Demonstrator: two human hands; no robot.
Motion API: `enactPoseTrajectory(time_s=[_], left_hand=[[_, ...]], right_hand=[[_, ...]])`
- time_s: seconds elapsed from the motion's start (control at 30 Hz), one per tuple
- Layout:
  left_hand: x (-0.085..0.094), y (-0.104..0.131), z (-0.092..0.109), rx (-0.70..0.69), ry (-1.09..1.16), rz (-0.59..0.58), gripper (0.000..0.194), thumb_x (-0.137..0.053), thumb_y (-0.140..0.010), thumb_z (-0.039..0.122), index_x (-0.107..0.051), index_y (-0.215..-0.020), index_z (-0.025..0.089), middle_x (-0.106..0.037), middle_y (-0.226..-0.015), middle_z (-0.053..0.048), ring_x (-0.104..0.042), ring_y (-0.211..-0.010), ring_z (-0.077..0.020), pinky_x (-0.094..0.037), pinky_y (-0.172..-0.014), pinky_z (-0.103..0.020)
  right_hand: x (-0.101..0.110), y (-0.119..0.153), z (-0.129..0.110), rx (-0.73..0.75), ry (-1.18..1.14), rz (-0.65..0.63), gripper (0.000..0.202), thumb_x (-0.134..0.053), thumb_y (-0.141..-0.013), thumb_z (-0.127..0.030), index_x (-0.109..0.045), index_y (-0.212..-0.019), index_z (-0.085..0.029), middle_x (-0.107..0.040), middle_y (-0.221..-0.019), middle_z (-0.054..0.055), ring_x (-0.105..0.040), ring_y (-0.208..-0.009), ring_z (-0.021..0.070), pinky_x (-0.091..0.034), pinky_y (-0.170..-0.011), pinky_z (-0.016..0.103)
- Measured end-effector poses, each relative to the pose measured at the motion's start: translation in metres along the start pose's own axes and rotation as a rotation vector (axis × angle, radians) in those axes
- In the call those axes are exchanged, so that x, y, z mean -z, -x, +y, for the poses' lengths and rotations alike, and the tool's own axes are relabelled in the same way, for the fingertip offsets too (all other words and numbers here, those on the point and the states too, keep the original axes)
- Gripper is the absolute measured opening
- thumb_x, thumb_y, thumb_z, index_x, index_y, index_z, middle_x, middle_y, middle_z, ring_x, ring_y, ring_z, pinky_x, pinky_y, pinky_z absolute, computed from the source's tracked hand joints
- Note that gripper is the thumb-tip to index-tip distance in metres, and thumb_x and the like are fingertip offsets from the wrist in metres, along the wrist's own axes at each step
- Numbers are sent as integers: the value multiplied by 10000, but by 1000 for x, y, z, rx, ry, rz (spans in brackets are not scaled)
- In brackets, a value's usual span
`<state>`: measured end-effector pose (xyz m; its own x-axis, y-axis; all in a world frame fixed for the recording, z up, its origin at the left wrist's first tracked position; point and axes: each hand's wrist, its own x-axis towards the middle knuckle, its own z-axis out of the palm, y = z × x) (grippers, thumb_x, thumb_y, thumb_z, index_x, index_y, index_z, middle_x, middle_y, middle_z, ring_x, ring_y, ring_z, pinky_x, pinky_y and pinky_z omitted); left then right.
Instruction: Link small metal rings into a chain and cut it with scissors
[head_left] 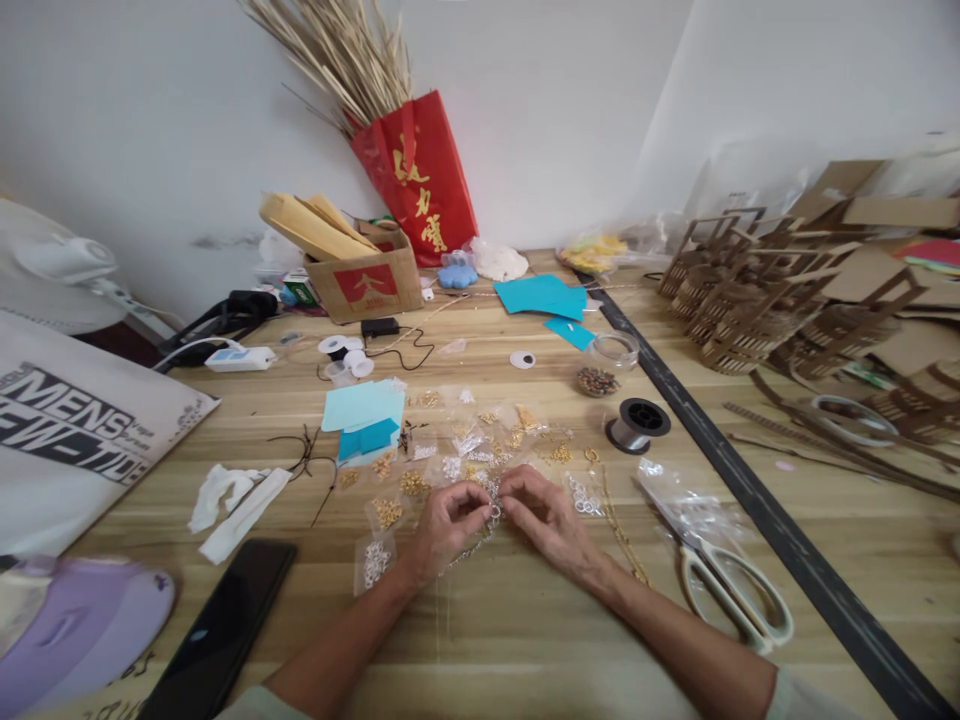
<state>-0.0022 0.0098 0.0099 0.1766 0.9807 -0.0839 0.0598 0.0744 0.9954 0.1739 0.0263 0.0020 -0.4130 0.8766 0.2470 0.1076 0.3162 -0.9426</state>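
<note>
Over the middle of the table, my left hand [452,525] pinches the end of a silver chain [472,550] between thumb and forefinger. The chain hangs below the fingertips, its lower end by the tabletop. A small silver ring [495,512] shows at the chain's end, between both hands. My right hand [551,520] is closed in a pinch at the same end; its fingertips hide the exact contact. Just beyond the hands lie small bags of gold and silver findings [412,482]. A bag of silver rings [583,495] and a gold chain [619,525] are right of my right hand.
White-handled scissors [731,590] and a wire spool [637,427] lie to the right. A black phone [221,625] is at front left. Blue sheets [364,415], a bead jar [598,380] and a cardboard box [367,285] stand farther back. Woven baskets [739,310] fill the far right.
</note>
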Motion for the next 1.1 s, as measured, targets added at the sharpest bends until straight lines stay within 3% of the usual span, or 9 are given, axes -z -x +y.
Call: enactPoseTrajectory(time_s=[0.23,0.5,0.83,1.1], left_hand=[[2,1,0,4,-2,-1,126,-660,-732,247,-616,-743,129,-588,-695,-17,-518,-669,-129,-414,-643,-234],[1,3,5,-25,-18,6,146,-650,-736,277,-608,-727,137,-588,-710,-22,-536,-698,-145,-420,-670,-242],[0,4,0,-118,-114,7,79,-622,-756,218,-617,-754,140,-590,-718,-20,-535,-682,-134,-427,-646,-229],[0,4,1,-71,-108,12,104,-635,-748,247,-620,-760,144,-604,-730,-27,-550,-691,-142,-443,-664,-239]], right_hand=[[1,-2,-1,-23,-45,-10,179,-553,-877,-315,-628,-980,-190,-618,-973,71,-582,-868,190,-468,-758,294],[-2,-3,2,-73,-137,-99,140,-612,-829,-300,-627,-880,-171,-565,-846,36,-521,-703,138,-414,-603,244],[-5,-2,3,-182,-198,-84,231,-612,-826,-376,-579,-782,-151,-467,-635,-26,-395,-573,102,-309,-513,226],[-5,-3,-1,-232,-222,-75,309,-621,-810,-454,-570,-757,-154,-468,-568,-39,-380,-516,87,-290,-476,215]])
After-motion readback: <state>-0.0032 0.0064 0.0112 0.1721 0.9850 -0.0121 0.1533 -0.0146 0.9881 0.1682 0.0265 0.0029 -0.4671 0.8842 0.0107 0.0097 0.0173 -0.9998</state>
